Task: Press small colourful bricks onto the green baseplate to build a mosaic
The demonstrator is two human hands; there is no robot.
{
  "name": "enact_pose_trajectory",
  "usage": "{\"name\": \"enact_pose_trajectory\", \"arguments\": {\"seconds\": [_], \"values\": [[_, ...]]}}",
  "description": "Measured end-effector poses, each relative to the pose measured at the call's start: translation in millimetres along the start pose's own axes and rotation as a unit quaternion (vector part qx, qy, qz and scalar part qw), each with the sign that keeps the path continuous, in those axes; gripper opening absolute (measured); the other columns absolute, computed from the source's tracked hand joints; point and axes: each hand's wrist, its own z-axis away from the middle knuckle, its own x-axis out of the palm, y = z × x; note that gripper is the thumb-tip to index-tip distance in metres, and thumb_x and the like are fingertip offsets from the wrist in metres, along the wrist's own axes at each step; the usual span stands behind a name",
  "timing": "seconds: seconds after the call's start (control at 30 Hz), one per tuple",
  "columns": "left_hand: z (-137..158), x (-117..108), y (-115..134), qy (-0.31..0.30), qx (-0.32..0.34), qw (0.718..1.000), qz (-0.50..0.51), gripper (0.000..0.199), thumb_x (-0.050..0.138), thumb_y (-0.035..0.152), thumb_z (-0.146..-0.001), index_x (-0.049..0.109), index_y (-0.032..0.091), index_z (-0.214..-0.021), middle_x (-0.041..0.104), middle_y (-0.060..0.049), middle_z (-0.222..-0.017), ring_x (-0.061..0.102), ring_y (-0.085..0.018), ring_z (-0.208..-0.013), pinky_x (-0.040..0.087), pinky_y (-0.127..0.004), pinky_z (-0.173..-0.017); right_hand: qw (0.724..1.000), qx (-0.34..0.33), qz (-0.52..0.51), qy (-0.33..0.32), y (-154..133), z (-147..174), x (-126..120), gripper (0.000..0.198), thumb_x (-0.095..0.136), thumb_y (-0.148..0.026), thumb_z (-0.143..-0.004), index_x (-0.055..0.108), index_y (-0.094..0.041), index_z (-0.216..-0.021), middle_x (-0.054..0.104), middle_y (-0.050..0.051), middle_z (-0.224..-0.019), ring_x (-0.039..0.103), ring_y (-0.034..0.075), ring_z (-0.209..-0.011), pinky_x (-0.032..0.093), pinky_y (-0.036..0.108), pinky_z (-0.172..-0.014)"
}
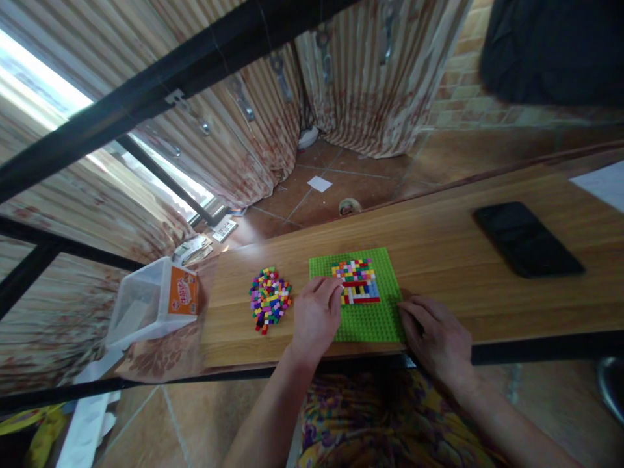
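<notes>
A green studded baseplate (368,325) lies on the wooden table. On it stands a block of small coloured toy bricks (353,270), with red, white and blue rows at its near side. My left hand (316,318) reaches over the plate's left part, thumb and fingertips pinched at the left edge of these bricks. A tiny whitish brick (342,285) shows at the fingertips, mostly hidden. At the plate's right edge, my right hand (436,335) has its fingers curled together against the rim. A pile of loose bricks (270,299) lies to the left of my left hand.
A black phone (529,237) and white paper (604,185) lie on the table's right side. A clear plastic box (146,309) with an orange label stands beyond the left end. A dark metal bar (195,78) crosses above, before curtains (263,149).
</notes>
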Motion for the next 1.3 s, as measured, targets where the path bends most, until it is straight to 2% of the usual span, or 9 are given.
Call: {"name": "enact_pose_trajectory", "arguments": {"seconds": [0.13, 0.33, 0.47, 0.57, 0.87, 1.13, 1.3], "values": [[0, 9, -1, 0.002, 0.009, 0.998, -0.055, 0.021, 0.051, 0.023, -0.098, 0.071, 0.024, -0.096, 0.072, -0.005, -0.095, 0.066, -0.019, -0.088, 0.052, -0.032, -0.081, 1.000, 0.010, 0.002, -0.009, -2, -1, -2, 0.015, 0.058, -0.025, -0.095, 0.071, -0.019, -0.096, 0.072, 0.007, -0.101, 0.068, 0.017, -0.089, 0.054, 0.027, -0.079], [-2, 18, -2, 0.043, 0.036, 0.988, -0.141, 0.017, 0.055, 0.020, -0.095, 0.071, 0.021, -0.091, 0.071, -0.005, -0.090, 0.064, -0.020, -0.086, 0.047, -0.036, -0.083, 1.000, 0.005, 0.003, -0.009, -3, -2, -3, 0.014, 0.058, -0.024, -0.094, 0.072, -0.018, -0.095, 0.072, 0.007, -0.100, 0.068, 0.017, -0.088, 0.054, 0.028, -0.079], [-4, 25, 1, 0.075, 0.034, 0.982, -0.170, 0.013, 0.059, 0.014, -0.089, 0.069, 0.020, -0.084, 0.069, -0.004, -0.084, 0.062, -0.020, -0.081, 0.045, -0.036, -0.080, 1.000, 0.005, -0.001, -0.006, -2, -1, -2, 0.015, 0.058, -0.025, -0.094, 0.072, -0.018, -0.095, 0.072, 0.007, -0.099, 0.067, 0.018, -0.087, 0.054, 0.028, -0.076], [-4, 32, 2, 0.100, 0.025, 0.980, -0.170, 0.013, 0.060, 0.010, -0.085, 0.068, 0.019, -0.090, 0.068, -0.005, -0.084, 0.062, -0.022, -0.083, 0.044, -0.036, -0.080, 1.000, 0.002, 0.003, 0.001, -2, -1, -1, 0.013, 0.059, -0.025, -0.094, 0.071, -0.018, -0.095, 0.071, 0.007, -0.099, 0.067, 0.018, -0.087, 0.054, 0.028, -0.076], [2, 47, -4, 0.160, -0.033, 0.983, -0.084, 0.030, 0.060, 0.014, -0.084, 0.061, 0.017, -0.115, 0.065, -0.011, -0.104, 0.061, -0.025, -0.100, 0.050, -0.039, -0.090, 1.000, -0.003, 0.001, 0.000, -1, -2, -3, 0.012, 0.060, -0.025, -0.094, 0.070, -0.018, -0.096, 0.071, 0.007, -0.098, 0.067, 0.019, -0.086, 0.053, 0.029, -0.077], [6, 42, -3, 0.120, -0.101, 0.987, 0.029, 0.034, 0.062, 0.022, -0.087, 0.058, 0.019, -0.121, 0.065, -0.011, -0.112, 0.062, -0.025, -0.107, 0.052, -0.041, -0.096, 1.000, -0.007, -0.003, 0.006, -2, -3, -4, 0.010, 0.061, -0.023, -0.093, 0.070, -0.018, -0.095, 0.071, 0.007, -0.099, 0.067, 0.018, -0.086, 0.053, 0.028, -0.076], [9, 39, -1, 0.109, -0.150, 0.971, 0.150, 0.035, 0.061, 0.032, -0.091, 0.058, 0.018, -0.124, 0.066, -0.011, -0.114, 0.064, -0.022, -0.103, 0.052, -0.038, -0.093, 1.000, -0.008, 0.006, 0.004, -3, -4, -4, 0.011, 0.062, -0.023, -0.093, 0.070, -0.017, -0.096, 0.071, 0.007, -0.097, 0.067, 0.018, -0.085, 0.053, 0.028, -0.076]]}}
